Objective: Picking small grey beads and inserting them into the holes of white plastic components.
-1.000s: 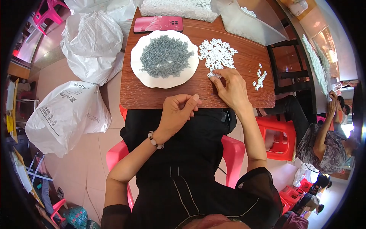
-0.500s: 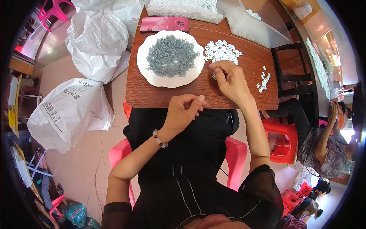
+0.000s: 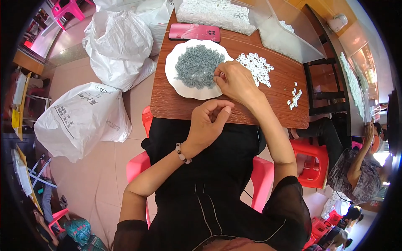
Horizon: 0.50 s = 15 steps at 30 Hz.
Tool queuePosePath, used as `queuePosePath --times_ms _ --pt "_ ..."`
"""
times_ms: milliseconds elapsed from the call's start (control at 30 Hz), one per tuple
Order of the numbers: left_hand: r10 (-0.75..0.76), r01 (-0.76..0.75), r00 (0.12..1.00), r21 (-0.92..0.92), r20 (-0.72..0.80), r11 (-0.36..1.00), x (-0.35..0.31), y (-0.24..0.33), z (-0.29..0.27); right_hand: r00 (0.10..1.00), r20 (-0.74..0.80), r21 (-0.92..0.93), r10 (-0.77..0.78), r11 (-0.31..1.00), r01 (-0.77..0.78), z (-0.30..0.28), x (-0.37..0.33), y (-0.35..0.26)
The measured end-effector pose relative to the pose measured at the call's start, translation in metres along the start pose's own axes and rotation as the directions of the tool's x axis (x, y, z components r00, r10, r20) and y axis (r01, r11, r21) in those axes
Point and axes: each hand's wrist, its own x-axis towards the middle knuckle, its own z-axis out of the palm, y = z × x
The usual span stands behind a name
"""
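Note:
A white plate with a wavy rim (image 3: 171, 79) holds a heap of small grey rod-like pieces (image 3: 197, 67). My right hand (image 3: 239, 83) reaches over the plate's right rim, thumb and fingers curled together at the edge of the heap; what they pinch, if anything, is too small to make out. My left hand (image 3: 209, 121) hovers at the table's front edge with thumb and fingertips pressed together. Anything between them is hidden. Right of the plate lies a pile of small white plastic pieces with holes (image 3: 258, 67), partly behind my right hand.
Farther right is a small group of white pieces (image 3: 295, 98). A pink phone (image 3: 194, 32) lies behind the plate. At the back of the brown table (image 3: 176, 109) are a mass of white pieces (image 3: 213, 14) and a translucent bin (image 3: 282, 44). White sacks (image 3: 83, 119) stand on the left floor.
My right hand has moved left from the white pile to the plate of grey pieces. The left hand stays pinched near the table edge. The whole view has shifted slightly.

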Motion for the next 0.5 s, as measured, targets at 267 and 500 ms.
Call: queuePosePath --times_ms 267,500 --pt "0.011 -0.012 0.994 -0.012 -0.11 1.0 0.013 0.013 -0.017 0.998 -0.048 0.296 0.044 0.955 -0.028 -0.003 0.005 0.002" --pt "-0.088 0.059 0.984 -0.185 -0.152 0.981 0.019 0.022 -0.031 0.994 -0.007 0.74 0.112 0.669 -0.071 -0.021 -0.017 -0.013"
